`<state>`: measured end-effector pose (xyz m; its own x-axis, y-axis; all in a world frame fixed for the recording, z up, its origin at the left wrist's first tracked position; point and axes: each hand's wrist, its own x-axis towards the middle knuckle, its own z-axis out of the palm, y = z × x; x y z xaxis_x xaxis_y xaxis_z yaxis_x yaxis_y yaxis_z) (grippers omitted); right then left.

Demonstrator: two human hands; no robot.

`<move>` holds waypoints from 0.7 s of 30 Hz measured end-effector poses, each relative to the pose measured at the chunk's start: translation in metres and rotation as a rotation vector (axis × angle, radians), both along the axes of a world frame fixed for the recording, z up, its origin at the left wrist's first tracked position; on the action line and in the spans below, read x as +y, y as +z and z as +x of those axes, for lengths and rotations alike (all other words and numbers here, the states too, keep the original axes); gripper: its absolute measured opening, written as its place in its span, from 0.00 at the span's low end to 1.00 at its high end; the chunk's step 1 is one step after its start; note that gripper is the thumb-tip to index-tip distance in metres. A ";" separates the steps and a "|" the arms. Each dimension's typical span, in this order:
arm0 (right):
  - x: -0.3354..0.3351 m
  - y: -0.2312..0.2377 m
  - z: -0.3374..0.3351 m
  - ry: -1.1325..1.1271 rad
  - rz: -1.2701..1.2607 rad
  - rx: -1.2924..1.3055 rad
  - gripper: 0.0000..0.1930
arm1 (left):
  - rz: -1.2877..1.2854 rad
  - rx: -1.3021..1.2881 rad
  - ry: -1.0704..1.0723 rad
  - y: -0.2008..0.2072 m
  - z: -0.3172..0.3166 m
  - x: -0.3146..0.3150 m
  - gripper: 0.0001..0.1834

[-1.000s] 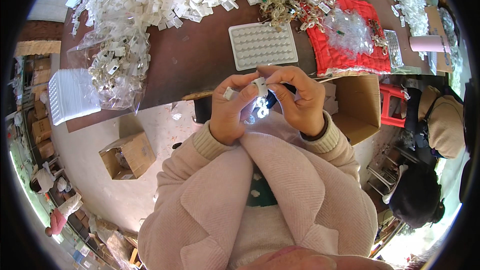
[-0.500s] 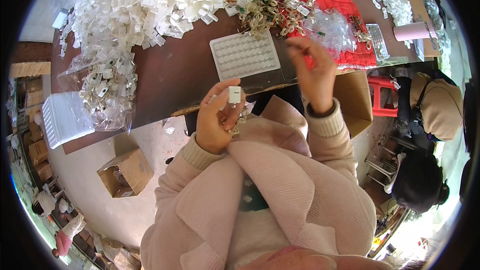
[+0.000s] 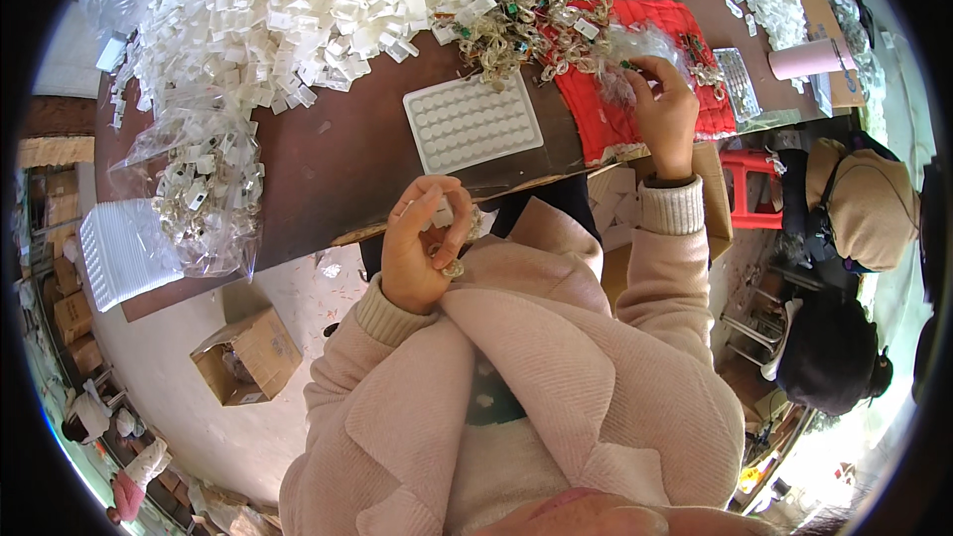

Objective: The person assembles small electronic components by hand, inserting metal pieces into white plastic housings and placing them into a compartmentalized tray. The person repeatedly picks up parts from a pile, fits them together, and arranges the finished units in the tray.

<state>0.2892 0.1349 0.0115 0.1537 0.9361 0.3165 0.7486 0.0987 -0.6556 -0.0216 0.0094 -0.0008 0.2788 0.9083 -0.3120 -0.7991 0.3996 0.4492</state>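
Observation:
My left hand (image 3: 419, 250) is curled in front of my chest, near the table edge. It holds a small white plastic casing (image 3: 443, 215), mostly hidden behind the fingers, and pale coiled cable (image 3: 454, 267) shows below and beside it. My right hand (image 3: 665, 114) reaches over a red cloth (image 3: 586, 114), thumb and index finger bent together at a heap of thin clear plastic pieces (image 3: 647, 43). What lies between those fingertips is too small to make out. Between the hands, a white tray (image 3: 474, 124) with rows of hollows lies on the brown table (image 3: 328, 154).
White casings (image 3: 298, 20) are heaped at the back left, with tangled cables and green boards (image 3: 526, 10) beside them. A filled clear bag (image 3: 208, 179) and stacked trays (image 3: 124, 253) sit at the left. Cardboard boxes (image 3: 263, 352) and a red stool (image 3: 749, 189) stand below table height.
My right hand has moved right and away from me, onto the clear plastic heap. My left hand has turned and lowered slightly, so the white casing is now largely covered by its fingers.

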 end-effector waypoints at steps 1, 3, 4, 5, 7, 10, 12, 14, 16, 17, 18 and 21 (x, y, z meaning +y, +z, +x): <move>0.002 0.002 -0.003 0.013 0.027 0.099 0.09 | -0.004 0.004 0.002 0.000 0.000 0.000 0.11; 0.007 0.007 -0.011 0.054 0.078 0.252 0.09 | -0.002 -0.006 -0.002 0.000 0.001 0.000 0.11; 0.010 0.009 -0.017 0.055 0.089 0.325 0.09 | -0.002 -0.006 -0.006 0.000 0.001 0.000 0.11; 0.013 0.011 -0.023 0.099 0.138 0.441 0.10 | 0.001 -0.010 -0.003 0.001 0.001 0.000 0.11; 0.021 0.019 -0.035 0.158 0.208 0.678 0.11 | 0.003 -0.007 0.003 0.003 0.000 -0.001 0.10; 0.026 0.042 -0.052 0.266 0.268 0.890 0.12 | 0.023 0.019 0.024 0.008 -0.003 -0.002 0.11; 0.021 0.057 -0.065 0.306 0.297 0.888 0.13 | 0.026 0.103 0.043 0.013 -0.004 -0.003 0.10; 0.008 0.070 -0.080 0.380 0.292 0.804 0.12 | 0.081 0.197 0.063 0.020 -0.007 -0.003 0.10; -0.016 0.073 -0.101 0.492 0.221 0.613 0.16 | 0.177 0.308 0.087 0.027 -0.011 -0.003 0.09; -0.026 0.073 -0.111 0.561 0.257 0.411 0.18 | 0.192 0.307 0.118 0.030 -0.012 -0.003 0.07; -0.035 0.072 -0.121 0.627 0.294 0.211 0.20 | 0.204 0.310 0.149 0.033 -0.013 -0.003 0.07; -0.058 0.069 -0.143 0.829 0.196 0.015 0.30 | 0.246 0.446 0.224 0.037 -0.015 -0.001 0.10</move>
